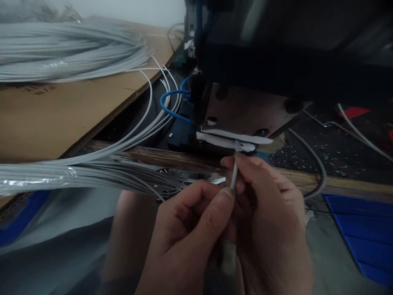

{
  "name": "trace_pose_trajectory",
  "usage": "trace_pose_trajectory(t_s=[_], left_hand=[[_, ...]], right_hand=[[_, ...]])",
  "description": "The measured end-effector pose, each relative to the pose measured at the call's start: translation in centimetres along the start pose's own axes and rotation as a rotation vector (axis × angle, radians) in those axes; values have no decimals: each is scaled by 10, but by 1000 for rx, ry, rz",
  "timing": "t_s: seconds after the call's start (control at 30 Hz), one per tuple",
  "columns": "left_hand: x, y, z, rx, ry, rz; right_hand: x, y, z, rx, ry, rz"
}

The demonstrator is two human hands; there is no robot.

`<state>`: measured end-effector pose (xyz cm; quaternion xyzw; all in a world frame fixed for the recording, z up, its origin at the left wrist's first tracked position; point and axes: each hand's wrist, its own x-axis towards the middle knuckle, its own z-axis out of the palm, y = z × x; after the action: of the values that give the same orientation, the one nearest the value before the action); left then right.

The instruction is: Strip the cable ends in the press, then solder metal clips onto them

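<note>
Between both hands runs a thin grey cable point(234, 175), its upper end at the white-edged slot point(227, 141) of a dark machine point(245, 110). My left hand point(196, 225) is closed, thumb and forefinger pinching the cable lower down. Higher up, my right hand point(267, 209) pinches the same cable near its tip, just below the slot. Whether the tip is inside the slot or only in front of it I cannot tell. The cable's lower part is hidden behind my fingers.
A large bundle of grey cables point(61, 53) lies on cardboard point(61, 119) at the left. Another bundle point(76, 178) hangs over the wooden table edge point(172, 159). A blue air hose point(164, 104) loops beside the machine. Small scraps point(294, 159) litter the dark tabletop, and a blue bin point(365, 237) stands lower right.
</note>
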<state>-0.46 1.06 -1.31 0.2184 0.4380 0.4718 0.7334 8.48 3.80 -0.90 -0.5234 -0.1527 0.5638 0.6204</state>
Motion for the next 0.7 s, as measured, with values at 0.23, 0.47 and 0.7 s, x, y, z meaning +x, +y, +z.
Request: trace_pose_trajectory(t_s=[0.23,0.47,0.7], left_hand=[[1,3,1,3,1,-7],[2,1,2,-22,4,-4],[3,-1,5,7,23,-1]], right_hand=[[5,6,-11,-17,-92,-80],[7,8,-13,-46,-81,-96],[5,6,-13,-44,-83,-87]])
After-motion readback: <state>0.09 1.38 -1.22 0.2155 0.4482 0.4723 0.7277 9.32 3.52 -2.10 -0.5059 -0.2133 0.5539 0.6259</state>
